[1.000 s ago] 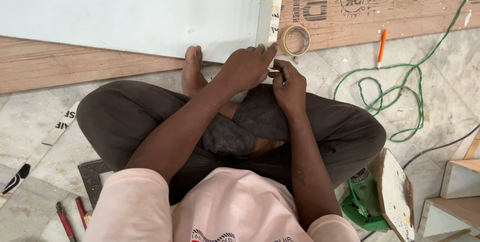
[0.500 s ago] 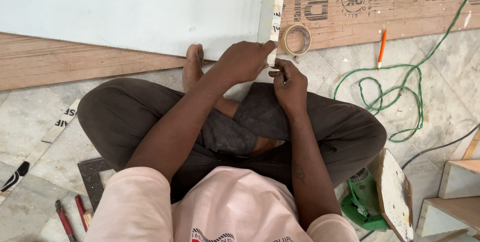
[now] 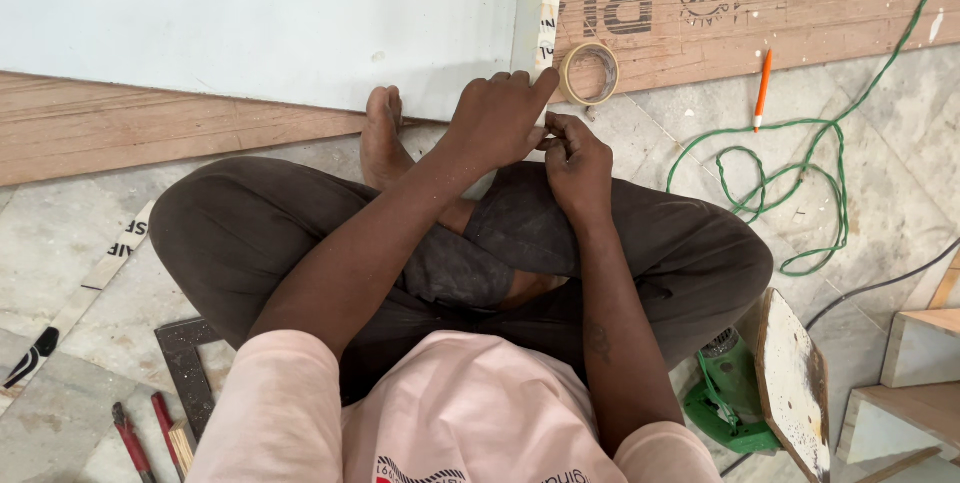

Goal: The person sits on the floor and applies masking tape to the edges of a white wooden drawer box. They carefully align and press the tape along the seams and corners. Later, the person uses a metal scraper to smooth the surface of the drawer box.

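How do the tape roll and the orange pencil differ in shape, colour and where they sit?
The tape roll is a tan ring lying flat at the wooden board's edge, close to the left hand; the orange pencil is a thin straight stick, farther right, away from both hands. The roll is pale, the pencil bright. Neither is held.

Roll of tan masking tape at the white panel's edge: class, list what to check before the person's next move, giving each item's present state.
1. Round roll of tan masking tape within reach of the hands, lying on the brown plywood board: ok.
2. Left hand at the edge of the pale white panel: ok.
3. Right hand pinching something small: cannot tell what.
4. Strip of tape lying along the panel edge: ok.
5. Green cable away from both hands: ok.
6. Orange pencil lying on the board's edge: ok.
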